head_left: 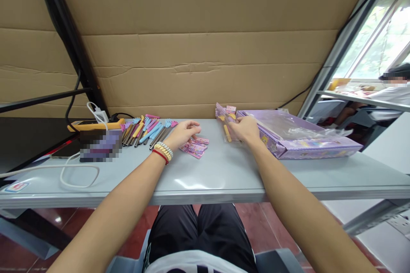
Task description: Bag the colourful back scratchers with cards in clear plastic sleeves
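My right hand (246, 129) is closed on the edge of a clear plastic bag (221, 111), with a yellow-handled back scratcher (227, 133) showing at the bag. A small pink card (230, 109) shows at the top of the bag. My left hand (183, 134) hovers over or touches a small spread of pink printed cards (195, 148); its fingers are loosely curved and apart, nothing visible in them. Left of it lies a row of back scratchers (153, 130) with metal rods, coloured handles and hand-shaped heads in blue, pink, purple and yellow.
A purple printed box (314, 150) with clear plastic film stands right of my right hand. A phone (101, 147), a white cable (78, 187) and a yellow-edged case (96, 125) lie at the left. Cardboard (208, 51) walls the back. Another person sits far right.
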The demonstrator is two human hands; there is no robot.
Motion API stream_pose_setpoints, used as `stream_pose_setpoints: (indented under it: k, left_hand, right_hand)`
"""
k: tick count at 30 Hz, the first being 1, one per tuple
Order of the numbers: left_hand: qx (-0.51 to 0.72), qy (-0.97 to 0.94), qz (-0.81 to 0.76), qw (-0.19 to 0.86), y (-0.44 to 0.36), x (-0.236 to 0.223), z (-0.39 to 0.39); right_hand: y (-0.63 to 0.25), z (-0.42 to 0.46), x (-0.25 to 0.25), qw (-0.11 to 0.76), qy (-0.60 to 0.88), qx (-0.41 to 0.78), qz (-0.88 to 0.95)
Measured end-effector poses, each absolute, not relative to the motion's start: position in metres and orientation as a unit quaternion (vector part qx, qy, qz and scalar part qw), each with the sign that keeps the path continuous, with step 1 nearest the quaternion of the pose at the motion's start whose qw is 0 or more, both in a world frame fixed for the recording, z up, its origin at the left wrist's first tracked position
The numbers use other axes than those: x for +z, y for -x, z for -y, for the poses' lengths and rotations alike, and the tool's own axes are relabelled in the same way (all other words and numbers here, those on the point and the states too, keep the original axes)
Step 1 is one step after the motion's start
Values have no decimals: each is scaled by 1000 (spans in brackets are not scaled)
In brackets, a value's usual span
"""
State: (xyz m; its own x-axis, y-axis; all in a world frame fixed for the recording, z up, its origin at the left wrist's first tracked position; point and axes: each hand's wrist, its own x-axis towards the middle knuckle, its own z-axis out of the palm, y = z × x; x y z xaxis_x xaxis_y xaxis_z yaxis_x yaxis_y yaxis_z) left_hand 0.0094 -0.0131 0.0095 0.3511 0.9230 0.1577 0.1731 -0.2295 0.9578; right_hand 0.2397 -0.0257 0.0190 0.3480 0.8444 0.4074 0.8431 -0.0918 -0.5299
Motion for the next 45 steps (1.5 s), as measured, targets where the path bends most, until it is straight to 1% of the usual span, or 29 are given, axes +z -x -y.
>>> stream_pose_setpoints:
  k: [6,12,18,25,27,30,33,38,41,43,45]
  left_hand:
    - [389,-700,-417,430,-9,11,15]
    - [359,-729,-430,394,-9,12,21]
    - [350,-762,-419,347,-9,4,13]
    - [339,-780,-419,319,-8,3,11]
    - [343,-786,-428,285,-6,4,10]
    - [347,-803,-450,180,-1,3,6]
    - [333,-810,-471,105,5,1,-1]
    - [297,-814,-492,84,9,-3,-8]
    - [228,-836,-494,72,8,-5,-8]
    - [177,-854,-484,74,8,-7,-8]
    - [129,-869,-471,83,7,-8,-8]
  right_hand:
    - [-246,21,15,276,793,2,543]
    - [-240,18,5,205,808,-5,552]
    - [-236,13,0,161,816,-21,555]
    - [-234,14,0,124,804,-28,581]
    - [-234,14,0,119,806,-31,580]
    - [-235,16,3,139,805,-39,576]
    - [-239,18,5,196,796,-57,570]
    - [-241,17,7,334,708,-79,617]
    - [-237,16,5,401,641,-31,653]
    - [-233,16,3,402,605,14,687]
    - [-230,18,1,370,576,44,728]
